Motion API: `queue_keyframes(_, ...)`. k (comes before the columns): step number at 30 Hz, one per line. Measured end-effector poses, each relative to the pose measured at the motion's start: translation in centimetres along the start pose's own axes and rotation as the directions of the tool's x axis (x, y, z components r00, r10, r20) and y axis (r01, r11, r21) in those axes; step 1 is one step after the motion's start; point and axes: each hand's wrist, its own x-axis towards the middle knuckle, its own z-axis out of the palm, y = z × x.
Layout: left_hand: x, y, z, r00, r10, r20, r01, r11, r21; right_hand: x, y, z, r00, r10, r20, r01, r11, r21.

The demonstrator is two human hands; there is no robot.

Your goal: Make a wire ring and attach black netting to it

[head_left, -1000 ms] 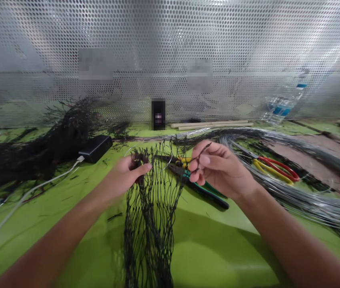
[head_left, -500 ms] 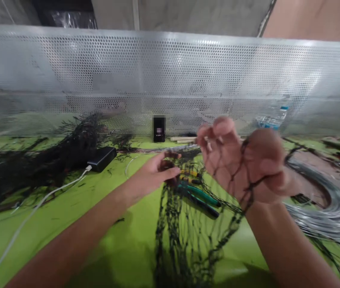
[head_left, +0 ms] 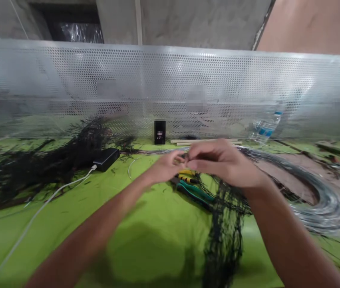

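My left hand [head_left: 166,166] and my right hand [head_left: 220,162] meet fingertip to fingertip above the green table [head_left: 68,224], both blurred by motion. Their fingers are pinched together on the top edge of a piece of black netting [head_left: 226,224]. The netting hangs from under my right wrist and bunches on the table. Green-handled pliers [head_left: 195,191] and a yellow-handled tool [head_left: 187,176] lie just beneath my hands.
A heap of black netting [head_left: 38,166] fills the left, with a black power bank [head_left: 106,159] and its white cable [head_left: 38,212]. A coil of grey wire [head_left: 316,196] lies right. A perforated metal screen [head_left: 170,92], a small black device [head_left: 159,132] and a water bottle [head_left: 264,128] stand behind.
My right hand, raised with the netting wrapped round it half a second ago, has dropped and joined my left hand. The netting has gathered to the right, and the view has tilted upward.
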Motion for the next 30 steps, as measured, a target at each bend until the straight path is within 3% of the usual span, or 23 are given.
queue_keyframes(1, -0.2, -1.6, -1.7, 1.0, -0.023, 0.022, 0.021, 0.997, 0.077, 0.5, 1.9, 0.6, 0.998, 0.036, 0.044, -0.035, 0.999, -0.019)
queue_keyframes(4, -1.4, -5.8, -5.3, 0.993, -0.1, 0.055, 0.082, 0.961, 0.263, 1.6, 7.5, 2.7, 0.995, 0.097, 0.026, -0.096, 0.995, -0.038)
queue_keyframes(6, -2.6, -7.5, -6.0, 0.989, -0.122, 0.085, 0.088, 0.942, 0.325, 1.8, 10.1, 3.9, 0.991, 0.132, -0.02, -0.132, 0.991, -0.037)
queue_keyframes(9, -4.0, -8.2, -5.2, 0.988, -0.114, 0.102, 0.075, 0.944, 0.322, 1.3, 12.0, 4.9, 0.983, 0.176, -0.056, -0.177, 0.984, -0.018)
queue_keyframes(12, -4.7, -7.1, -3.8, 0.992, -0.096, 0.085, 0.075, 0.972, 0.223, 0.6, 11.9, 5.2, 0.976, 0.201, -0.081, -0.199, 0.98, 0.027)
queue_keyframes(16, -5.6, -5.3, -2.3, 0.985, -0.128, 0.12, 0.132, 0.991, -0.025, 0.2, 11.0, 6.2, 0.973, 0.179, -0.149, -0.16, 0.979, 0.129)
queue_keyframes(22, -6.9, -4.5, -0.7, 0.954, -0.275, 0.121, 0.3, 0.841, -0.451, -0.3, 9.9, 7.6, 0.969, 0.16, -0.186, -0.117, 0.967, 0.225)
queue_keyframes(30, -7.3, -4.6, -0.7, 0.95, -0.312, 0.014, 0.284, 0.844, -0.455, -0.6, 9.5, 6.0, 0.954, 0.25, -0.166, -0.22, 0.959, 0.18)
